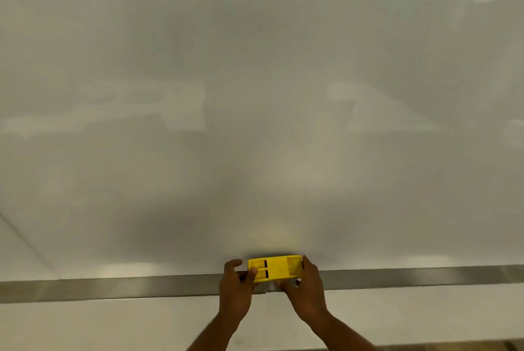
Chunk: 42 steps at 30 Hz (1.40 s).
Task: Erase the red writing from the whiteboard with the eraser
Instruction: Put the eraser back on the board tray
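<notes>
Between the fingers of both hands sits the yellow eraser (pixel 274 268), low on the whiteboard (pixel 255 95), just above the metal tray rail (pixel 113 289). The right hand (pixel 307 291) has its fingers curled round the right end of the eraser, the thumb below it. The left hand (pixel 235 291) pinches the left end with the thumb on the yellow face; its other fingers are bent and partly free, so this hold looks lighter. The eraser seems to touch the board, but I cannot tell how firmly it is pressed.

Above the fingers the board is grey-white with pale wiped patches and reflections. No red writing can be seen anywhere in this view; if some remains, it is outside the picture or too faint to tell. So I judge that the task is near its end, or that the eraser is about to be put on the rail.

To do this step well, the felt side should stay flat on the board, with even pressure from both ends. Strokes should overlap and go a little past the pale patches. If the eraser is put down, it should lie fully on the rail, not on its edge.
</notes>
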Each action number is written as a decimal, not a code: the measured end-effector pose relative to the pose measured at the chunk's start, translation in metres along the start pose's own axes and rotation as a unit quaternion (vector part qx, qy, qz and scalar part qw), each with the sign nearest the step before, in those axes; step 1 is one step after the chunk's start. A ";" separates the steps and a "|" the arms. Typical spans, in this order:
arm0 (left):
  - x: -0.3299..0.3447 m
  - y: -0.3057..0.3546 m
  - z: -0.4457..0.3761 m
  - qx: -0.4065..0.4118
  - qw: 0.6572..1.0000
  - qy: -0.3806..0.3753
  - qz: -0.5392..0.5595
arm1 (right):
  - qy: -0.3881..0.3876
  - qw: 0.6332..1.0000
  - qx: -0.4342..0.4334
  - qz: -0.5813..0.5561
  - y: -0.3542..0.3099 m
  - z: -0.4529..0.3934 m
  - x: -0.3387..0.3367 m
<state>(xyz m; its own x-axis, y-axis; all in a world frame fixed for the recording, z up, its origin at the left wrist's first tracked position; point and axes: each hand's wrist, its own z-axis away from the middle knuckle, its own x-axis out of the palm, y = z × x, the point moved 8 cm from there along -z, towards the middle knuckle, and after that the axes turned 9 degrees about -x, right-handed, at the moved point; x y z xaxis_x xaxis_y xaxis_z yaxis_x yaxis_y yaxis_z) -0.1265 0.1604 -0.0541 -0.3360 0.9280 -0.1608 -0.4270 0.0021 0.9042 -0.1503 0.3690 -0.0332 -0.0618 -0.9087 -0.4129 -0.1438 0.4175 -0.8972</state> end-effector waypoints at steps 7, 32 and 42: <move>0.010 -0.015 -0.020 -0.006 0.990 0.028 -0.135 | -0.059 0.997 0.030 0.033 0.020 -0.009 0.019; 0.012 -0.046 -0.030 0.065 0.877 -0.084 -0.469 | -0.190 0.958 0.067 0.205 0.056 -0.012 0.040; -0.005 -0.016 0.005 0.168 0.786 -0.117 -0.583 | -0.246 0.889 0.052 0.384 0.036 0.013 0.019</move>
<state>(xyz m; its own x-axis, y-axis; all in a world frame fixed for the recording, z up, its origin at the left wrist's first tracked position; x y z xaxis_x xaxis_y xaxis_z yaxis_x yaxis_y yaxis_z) -0.1138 0.1574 -0.0660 0.2993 0.2649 -0.9167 -0.0712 0.9642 0.2554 -0.1434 0.3662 -0.0753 0.3405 -0.2554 -0.9049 -0.1517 0.9349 -0.3210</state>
